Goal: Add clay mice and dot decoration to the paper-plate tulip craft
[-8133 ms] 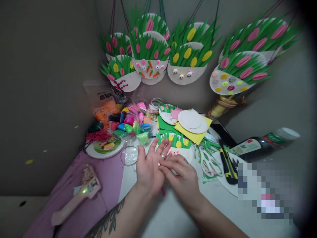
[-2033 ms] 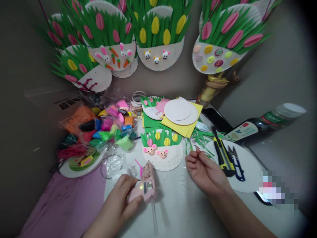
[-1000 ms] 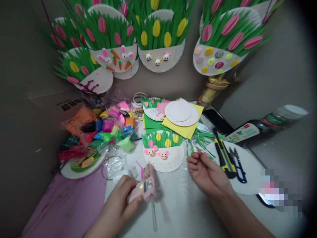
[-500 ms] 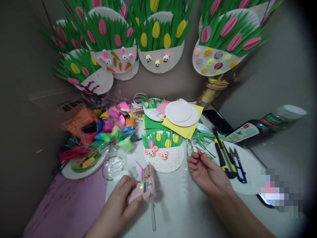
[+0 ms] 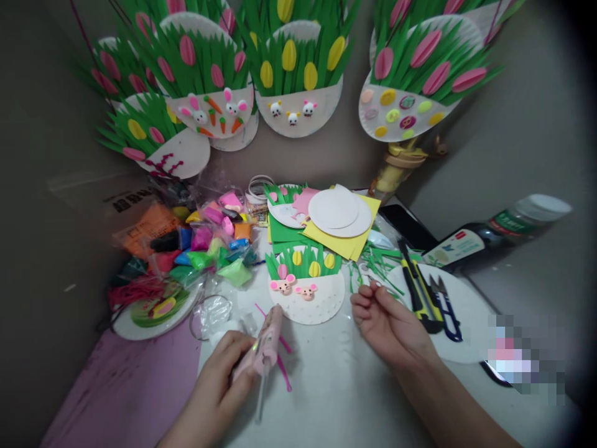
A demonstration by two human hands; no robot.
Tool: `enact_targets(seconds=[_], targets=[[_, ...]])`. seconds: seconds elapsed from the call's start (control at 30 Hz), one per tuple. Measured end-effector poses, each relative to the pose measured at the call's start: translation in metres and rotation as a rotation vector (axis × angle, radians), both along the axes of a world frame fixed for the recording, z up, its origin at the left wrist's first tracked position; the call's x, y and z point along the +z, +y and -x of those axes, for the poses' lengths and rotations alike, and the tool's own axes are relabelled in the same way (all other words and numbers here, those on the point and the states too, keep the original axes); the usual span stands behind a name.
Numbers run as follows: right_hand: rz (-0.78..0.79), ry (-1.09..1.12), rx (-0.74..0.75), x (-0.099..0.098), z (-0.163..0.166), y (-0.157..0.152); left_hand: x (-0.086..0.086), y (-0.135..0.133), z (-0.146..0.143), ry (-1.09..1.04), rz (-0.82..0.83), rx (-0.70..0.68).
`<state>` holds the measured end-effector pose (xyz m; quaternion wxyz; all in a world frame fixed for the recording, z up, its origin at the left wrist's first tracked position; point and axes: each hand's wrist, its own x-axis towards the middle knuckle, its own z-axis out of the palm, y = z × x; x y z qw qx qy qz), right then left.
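My left hand (image 5: 229, 374) is wrapped round a pink glue gun (image 5: 267, 345), with a clear glue stick (image 5: 261, 398) jutting from its rear. The gun's nose comes close to the lower left edge of a paper-plate craft (image 5: 310, 308); contact cannot be made out. Two pink mouse faces and a fringe of green paper grass with tulips decorate that plate. Right of it, my right hand (image 5: 389, 326) is raised with thumb and fingers pinched together; anything between them is too small to name. Thin magenta sticks (image 5: 283, 373) lie on the table beneath the gun.
Bags of coloured clay (image 5: 200, 239) crowd the left. Behind the craft lie yellow paper (image 5: 345, 246) and white discs (image 5: 333, 208). At right, a yellow-black cutter (image 5: 422, 298) and thread snips (image 5: 448, 311) rest on a white plate (image 5: 473, 336), near a dark bottle (image 5: 471, 242).
My left hand has tilted the glue gun and shifted it slightly left, swinging the glue stick leftward and uncovering more of the magenta sticks. My right hand stays nearly still, still pinched.
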<state>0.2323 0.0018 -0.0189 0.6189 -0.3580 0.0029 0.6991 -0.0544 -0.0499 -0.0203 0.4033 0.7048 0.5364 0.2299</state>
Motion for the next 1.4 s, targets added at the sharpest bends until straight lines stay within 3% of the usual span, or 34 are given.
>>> enact_targets(seconds=[0.43,0.7,1.4], targets=[[-0.025,-0.016,0.015,-0.001,-0.003,-0.001,0.007,0.002,-0.004,-0.018,0.023,0.05],[0.011,0.003,-0.016,0.004,0.0,-0.001,0.01,0.004,0.0,-0.006,0.075,-0.04],[0.017,0.01,-0.019,0.005,-0.001,-0.002,0.009,0.006,-0.003,0.001,0.058,0.021]])
